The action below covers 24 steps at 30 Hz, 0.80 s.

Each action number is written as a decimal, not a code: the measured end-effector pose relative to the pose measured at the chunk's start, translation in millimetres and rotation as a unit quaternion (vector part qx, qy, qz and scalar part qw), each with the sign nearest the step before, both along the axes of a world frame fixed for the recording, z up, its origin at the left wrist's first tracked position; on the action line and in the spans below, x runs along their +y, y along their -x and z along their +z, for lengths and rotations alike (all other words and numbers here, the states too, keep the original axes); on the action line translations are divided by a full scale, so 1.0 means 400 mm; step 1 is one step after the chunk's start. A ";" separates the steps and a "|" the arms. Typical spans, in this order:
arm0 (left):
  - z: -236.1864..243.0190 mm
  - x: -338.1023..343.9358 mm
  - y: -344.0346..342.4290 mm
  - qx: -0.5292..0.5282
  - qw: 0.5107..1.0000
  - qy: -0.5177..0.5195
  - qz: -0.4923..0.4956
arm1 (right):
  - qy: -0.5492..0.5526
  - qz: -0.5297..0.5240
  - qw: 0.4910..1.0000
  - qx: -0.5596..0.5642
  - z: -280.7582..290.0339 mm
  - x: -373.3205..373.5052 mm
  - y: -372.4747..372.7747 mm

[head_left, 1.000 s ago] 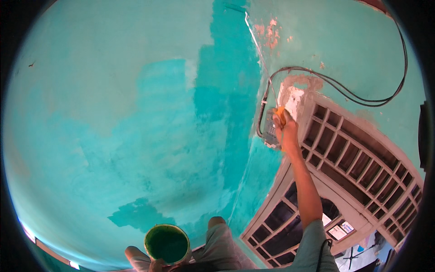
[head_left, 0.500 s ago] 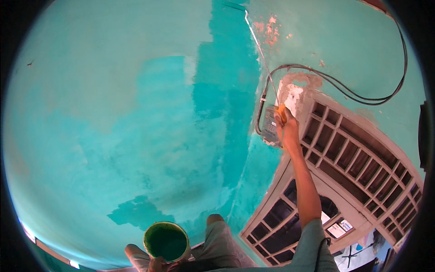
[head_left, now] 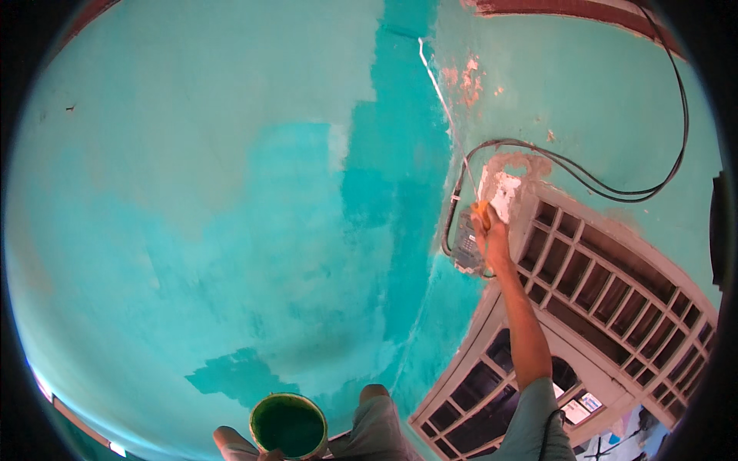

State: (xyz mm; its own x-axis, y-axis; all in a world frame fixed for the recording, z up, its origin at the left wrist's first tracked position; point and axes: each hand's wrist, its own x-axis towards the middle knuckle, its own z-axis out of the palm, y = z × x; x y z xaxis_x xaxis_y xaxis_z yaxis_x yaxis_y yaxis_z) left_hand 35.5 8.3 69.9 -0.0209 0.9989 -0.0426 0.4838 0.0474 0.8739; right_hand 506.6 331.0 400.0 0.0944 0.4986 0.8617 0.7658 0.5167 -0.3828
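My right hand [head_left: 490, 234] grips the orange handle [head_left: 482, 209] of a long paint roller; its pale rod [head_left: 435, 81] reaches up the wall, with the roller head [head_left: 401, 32] against darker turquoise paint beside the corner. Behind that hand is a grey electrical box [head_left: 466, 244]. At the lower edge my left hand [head_left: 269, 455], only partly visible, holds a bucket of green paint [head_left: 288, 426] at its near rim, between my knees.
The turquoise wall [head_left: 192, 269] has patchy paint. Black cables [head_left: 584, 173] loop across the right wall, above peeling plaster [head_left: 503, 192] and a barred window and door frame [head_left: 600, 273]. A dark red band [head_left: 569, 9] runs along the top.
The view has tilted upward, so wall, roller and bucket sit lower in the picture and more red band shows at the top. Both hands keep their grips.
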 end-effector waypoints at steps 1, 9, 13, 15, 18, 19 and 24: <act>-0.010 -0.003 0.004 0.002 1.000 0.005 0.007 | -0.024 0.006 1.000 -0.006 0.039 0.007 0.013; -0.097 -0.015 0.029 -0.091 0.990 0.085 0.061 | -0.058 0.010 0.998 -0.027 0.334 0.064 0.089; -0.069 -0.019 0.020 -0.128 0.989 0.072 0.018 | -0.052 0.001 0.998 -0.023 0.290 0.026 0.130; -0.058 -0.023 0.017 -0.185 0.980 0.073 0.011 | -0.057 0.032 0.998 -0.011 0.205 0.037 0.154; -0.160 -0.008 0.036 -0.347 0.936 0.053 0.003 | -0.079 0.069 0.994 0.000 0.152 0.035 0.151; -0.177 -0.009 0.042 -0.412 0.910 0.041 -0.001 | -0.100 0.059 0.993 -0.012 0.167 0.038 0.149; -0.241 -0.018 0.063 -0.624 0.779 0.051 0.034 | -0.096 0.023 0.994 -0.042 0.334 0.044 0.173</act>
